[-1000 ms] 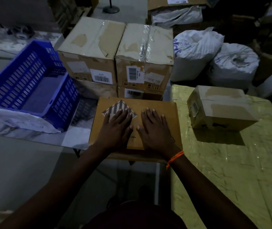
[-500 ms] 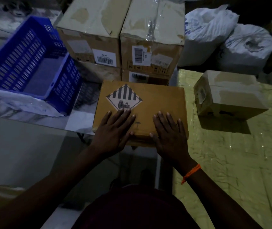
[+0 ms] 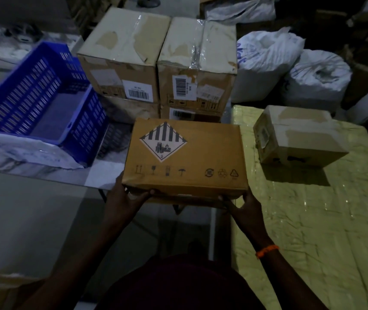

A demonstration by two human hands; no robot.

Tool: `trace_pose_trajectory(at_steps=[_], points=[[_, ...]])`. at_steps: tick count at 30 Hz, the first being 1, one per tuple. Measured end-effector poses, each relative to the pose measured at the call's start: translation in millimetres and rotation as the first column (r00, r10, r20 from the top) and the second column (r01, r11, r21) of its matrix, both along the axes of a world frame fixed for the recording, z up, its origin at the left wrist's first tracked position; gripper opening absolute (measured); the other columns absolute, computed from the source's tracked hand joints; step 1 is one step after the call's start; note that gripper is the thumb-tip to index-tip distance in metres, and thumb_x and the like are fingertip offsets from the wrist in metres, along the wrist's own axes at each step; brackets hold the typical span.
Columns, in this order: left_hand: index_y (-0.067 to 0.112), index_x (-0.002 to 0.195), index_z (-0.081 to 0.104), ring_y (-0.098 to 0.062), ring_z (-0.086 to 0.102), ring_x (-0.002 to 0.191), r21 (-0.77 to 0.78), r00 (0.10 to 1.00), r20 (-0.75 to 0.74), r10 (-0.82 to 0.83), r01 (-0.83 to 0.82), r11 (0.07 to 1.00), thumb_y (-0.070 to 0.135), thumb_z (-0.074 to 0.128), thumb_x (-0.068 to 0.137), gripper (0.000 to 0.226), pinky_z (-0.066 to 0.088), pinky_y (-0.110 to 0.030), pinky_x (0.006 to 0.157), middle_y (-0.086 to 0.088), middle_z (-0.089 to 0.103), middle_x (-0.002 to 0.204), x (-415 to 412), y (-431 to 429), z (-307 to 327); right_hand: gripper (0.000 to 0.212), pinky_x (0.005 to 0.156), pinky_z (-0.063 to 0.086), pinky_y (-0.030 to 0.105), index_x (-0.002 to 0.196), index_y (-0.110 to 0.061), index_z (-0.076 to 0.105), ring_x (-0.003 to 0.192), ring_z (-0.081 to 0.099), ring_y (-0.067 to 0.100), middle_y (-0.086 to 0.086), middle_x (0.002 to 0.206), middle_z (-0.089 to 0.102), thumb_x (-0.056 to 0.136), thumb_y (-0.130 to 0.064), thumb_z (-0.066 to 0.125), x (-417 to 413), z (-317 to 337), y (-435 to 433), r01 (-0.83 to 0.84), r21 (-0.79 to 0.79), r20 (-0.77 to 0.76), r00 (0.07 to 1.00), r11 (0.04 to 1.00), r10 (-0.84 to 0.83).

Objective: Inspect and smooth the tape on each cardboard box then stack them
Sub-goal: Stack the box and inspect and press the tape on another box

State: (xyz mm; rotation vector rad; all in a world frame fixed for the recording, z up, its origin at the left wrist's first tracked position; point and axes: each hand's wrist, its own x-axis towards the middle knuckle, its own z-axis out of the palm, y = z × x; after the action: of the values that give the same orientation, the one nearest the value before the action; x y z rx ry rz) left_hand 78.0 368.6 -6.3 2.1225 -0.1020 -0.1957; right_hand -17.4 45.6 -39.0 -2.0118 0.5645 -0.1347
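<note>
Right of the blue crate [image 3: 86,128], the brown box [image 3: 185,157] is gripped at its near edge by left hand [image 3: 123,200] and right hand [image 3: 245,206]; so held, it could be tipped and dropped.

Nearest us is the hazard-label box [image 3: 185,157] — a plastic crate [image 3: 37,104] left of it, a small box [image 3: 299,135] right, stacked cartons [image 3: 156,63] behind.

I can't see under the brown box [image 3: 185,157]: the left grip [image 3: 126,198] and right grip [image 3: 244,208] both tuck beneath its near edge. It covers part of the lower cartons [image 3: 201,115] behind. Barcode labels [image 3: 138,91] there are too small to read. Blue crate [image 3: 35,104] runs off the left edge, worktop [image 3: 312,220] off the right.
</note>
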Motion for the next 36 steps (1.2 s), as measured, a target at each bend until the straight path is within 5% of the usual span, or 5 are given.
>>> trace_pose_trajectory(at_steps=[9, 15, 23, 29, 36], points=[[0.028, 0.151, 0.037, -0.016, 0.05, 0.128, -0.154, 0.96, 0.072, 0.271, -0.258, 0.954, 0.073, 0.069, 0.072, 0.096, 0.045, -0.025, 0.089, -0.004, 0.048, 0.149, 24.7, 1.3, 25.1, 0.06, 0.088, 0.056, 0.022, 0.124, -0.041, 0.065, 0.111, 0.062, 0.002, -0.01, 0.118, 0.056, 0.07, -0.061, 0.084, 33.6, 36.1, 1.9, 0.062, 0.085, 0.21, 0.975, 0.994, -0.079], [0.026, 0.156, 0.031, -0.027, 0.043, 0.135, 0.046, 0.993, 0.022, 0.112, -0.113, 0.993, 0.058, 0.072, 0.085, 0.088, 0.041, -0.044, 0.107, -0.009, 0.041, 0.155, 56.9, 1.2, 19.0, 0.071, 0.085, 0.061, 0.034, 0.136, -0.039, 0.063, 0.107, 0.065, 0.016, 0.006, 0.12, 0.061, 0.075, -0.075, 0.077, 79.5, 35.7, -11.9, 0.013, -0.053, 0.056, 0.998, 0.999, -0.01], [0.02, 0.158, 0.025, -0.03, 0.041, 0.139, 0.129, 0.999, 0.039, 0.005, -0.01, 0.992, 0.042, 0.065, 0.098, 0.076, 0.031, -0.031, 0.102, -0.012, 0.04, 0.157, 90.3, -25.5, 16.5, 0.063, 0.086, 0.063, 0.042, 0.121, -0.027, 0.07, 0.096, 0.072, 0.016, 0.005, 0.109, 0.073, 0.077, -0.071, 0.073, 116.0, 27.4, -23.4, 0.024, -0.017, 0.02, 1.0, 1.0, -0.024], [0.015, 0.16, 0.025, -0.037, 0.014, 0.155, 0.579, 0.936, 0.226, -0.269, 0.093, 0.81, 0.045, 0.042, 0.104, 0.065, 0.017, -0.058, 0.124, -0.016, 0.018, 0.168, 99.5, -46.7, 7.1, 0.079, 0.127, 0.019, 0.048, 0.163, -0.009, 0.024, 0.157, 0.015, 0.032, 0.014, 0.169, 0.021, 0.101, -0.052, 0.05, 120.2, 41.3, 16.6, -0.108, -0.584, -0.048, 0.994, 0.804, 0.098], [0.021, 0.163, 0.023, -0.026, 0.012, 0.158, 0.7, 0.818, 0.132, -0.561, 0.324, 0.637, 0.052, 0.011, 0.101, 0.07, 0.009, -0.053, 0.124, -0.005, 0.014, 0.171, 106.6, -88.7, -1.7, 0.07, 0.128, -0.002, 0.049, 0.165, -0.016, 0.008, 0.16, -0.004, 0.021, 0.004, 0.174, 0.002, 0.109, -0.051, 0.027, 147.5, 34.3, 57.7, -0.449, -0.643, -0.24, 0.887, 0.62, 0.394]])
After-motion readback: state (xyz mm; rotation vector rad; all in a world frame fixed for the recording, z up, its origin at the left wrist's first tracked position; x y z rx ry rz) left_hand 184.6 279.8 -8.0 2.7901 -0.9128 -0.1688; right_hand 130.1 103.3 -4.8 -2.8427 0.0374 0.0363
